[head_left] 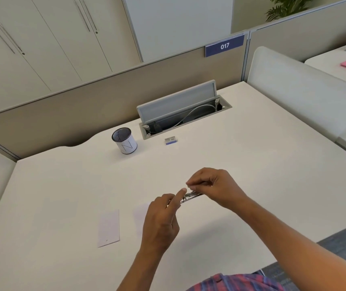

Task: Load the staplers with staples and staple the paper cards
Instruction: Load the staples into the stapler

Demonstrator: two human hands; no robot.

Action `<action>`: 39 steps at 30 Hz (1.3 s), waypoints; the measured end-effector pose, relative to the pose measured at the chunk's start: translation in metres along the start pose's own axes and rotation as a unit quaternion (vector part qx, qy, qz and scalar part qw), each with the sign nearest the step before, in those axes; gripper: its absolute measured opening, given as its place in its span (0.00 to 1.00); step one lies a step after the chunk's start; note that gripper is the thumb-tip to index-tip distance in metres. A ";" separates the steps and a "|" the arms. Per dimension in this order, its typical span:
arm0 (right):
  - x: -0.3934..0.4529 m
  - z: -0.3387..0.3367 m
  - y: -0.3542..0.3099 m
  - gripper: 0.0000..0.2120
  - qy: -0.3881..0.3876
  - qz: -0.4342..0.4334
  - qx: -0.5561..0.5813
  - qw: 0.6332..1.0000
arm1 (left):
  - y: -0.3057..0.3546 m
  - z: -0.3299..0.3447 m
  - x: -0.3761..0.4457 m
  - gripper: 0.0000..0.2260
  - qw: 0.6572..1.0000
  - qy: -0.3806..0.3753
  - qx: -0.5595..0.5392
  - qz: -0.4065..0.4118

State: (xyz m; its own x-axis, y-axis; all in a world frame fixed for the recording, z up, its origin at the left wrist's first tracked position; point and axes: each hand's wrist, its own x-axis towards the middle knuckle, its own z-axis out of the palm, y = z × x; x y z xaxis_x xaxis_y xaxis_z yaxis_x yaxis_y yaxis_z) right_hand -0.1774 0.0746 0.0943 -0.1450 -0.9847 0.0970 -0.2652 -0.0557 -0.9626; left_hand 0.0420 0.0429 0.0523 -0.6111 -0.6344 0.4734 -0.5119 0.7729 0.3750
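Bare white desk surface (262, 175) lies open to my right and in front of my hands. On my left a white rectangular paper card (108, 227) lies flat. Farther back stand a white cylindrical pen cup (125, 140), a small blue-and-white staple box (170, 140) and a raised grey cable-tray lid (177, 101); beige partition panels (83, 106) wall off the rear.

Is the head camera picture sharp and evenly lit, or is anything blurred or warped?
Head view: soft, even light, faint shadows; the wide lens bends the desk edges; the stapler between the left hand and right hand is small and unclear.
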 end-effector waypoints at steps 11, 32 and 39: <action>-0.007 -0.004 -0.009 0.07 -0.046 -0.104 -0.089 0.990 | 0.005 -0.010 0.006 0.26 0.999 0.032 0.016 0.034; -0.007 -0.008 0.003 0.05 -0.074 -0.168 -0.207 0.961 | 0.007 -0.010 0.001 0.21 0.999 0.040 -0.010 0.026; -0.004 -0.010 0.005 0.04 -0.067 -0.161 -0.209 0.962 | 0.005 -0.011 0.000 0.16 0.999 0.044 0.000 0.026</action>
State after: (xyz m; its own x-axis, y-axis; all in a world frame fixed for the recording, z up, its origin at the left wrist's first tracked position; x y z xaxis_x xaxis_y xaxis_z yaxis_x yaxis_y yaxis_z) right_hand -0.1880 0.0800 0.0922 0.1259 -0.9418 0.3117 -0.6402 -0.3172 -0.6997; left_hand 0.0458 0.0470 0.0631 -0.5816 -0.5905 0.5595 -0.4810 0.8043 0.3489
